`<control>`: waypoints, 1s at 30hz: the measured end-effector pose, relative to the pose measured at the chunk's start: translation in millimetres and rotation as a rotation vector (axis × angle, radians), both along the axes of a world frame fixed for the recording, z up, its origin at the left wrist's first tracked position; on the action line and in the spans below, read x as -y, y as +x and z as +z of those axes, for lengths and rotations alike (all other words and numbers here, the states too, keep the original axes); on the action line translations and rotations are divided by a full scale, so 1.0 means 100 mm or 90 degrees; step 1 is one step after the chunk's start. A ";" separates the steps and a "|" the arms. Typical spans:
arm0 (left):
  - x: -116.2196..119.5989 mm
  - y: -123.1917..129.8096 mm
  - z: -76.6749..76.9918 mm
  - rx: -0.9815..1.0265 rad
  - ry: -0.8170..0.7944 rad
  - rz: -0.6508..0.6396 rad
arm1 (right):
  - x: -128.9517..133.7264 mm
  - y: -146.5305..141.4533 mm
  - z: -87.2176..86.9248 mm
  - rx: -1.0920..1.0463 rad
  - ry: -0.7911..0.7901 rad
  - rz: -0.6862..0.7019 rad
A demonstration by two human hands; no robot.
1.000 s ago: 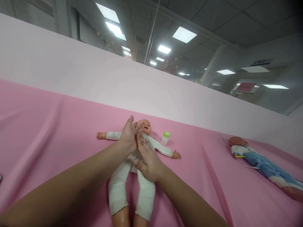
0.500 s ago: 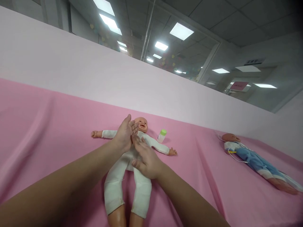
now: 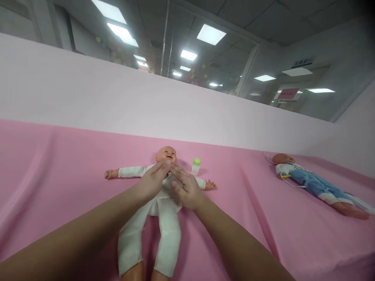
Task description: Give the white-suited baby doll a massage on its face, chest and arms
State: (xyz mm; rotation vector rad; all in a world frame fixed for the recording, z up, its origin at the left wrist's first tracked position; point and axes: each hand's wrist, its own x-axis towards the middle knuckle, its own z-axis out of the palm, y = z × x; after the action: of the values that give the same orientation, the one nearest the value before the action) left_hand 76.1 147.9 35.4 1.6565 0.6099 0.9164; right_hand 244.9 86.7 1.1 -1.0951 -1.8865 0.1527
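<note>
A baby doll (image 3: 168, 208) in a white cloth suit lies on its back, arms spread, its head toward the wall. Over its chest are both my hands, their fingertips close together just below the doll's chin. My left hand (image 3: 154, 181) has its fingers stretched out, palm turned inward and down. My right hand (image 3: 187, 189) is also stretched out, its thumb apart from the fingers. Neither hand holds anything. Whether the palms touch the chest cannot be made out. Beside the doll's head stands a small clear bottle (image 3: 195, 168) with a green cap.
A pink sheet (image 3: 234, 218) with folds covers the surface. At the right lies a second doll (image 3: 313, 183) in blue and white clothes, with thin white tubing and a yellow piece on it. A low white wall (image 3: 146, 105) with glass above it runs along the back.
My left hand has turned from palm facing up and sideways to palm inward and down. Both hands' fingertips have come together nearer the doll's chin. The camera view has shifted a little.
</note>
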 end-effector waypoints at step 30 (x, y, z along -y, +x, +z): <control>-0.48 -0.43 -0.49 -0.388 0.474 -0.204 | -0.25 0.25 -0.34 0.139 -0.268 -0.193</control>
State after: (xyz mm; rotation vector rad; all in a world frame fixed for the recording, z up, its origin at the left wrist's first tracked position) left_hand 33.1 195.7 -13.2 2.6586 0.3867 0.3939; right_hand 270.0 111.8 -32.5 -1.7303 -1.8978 0.2756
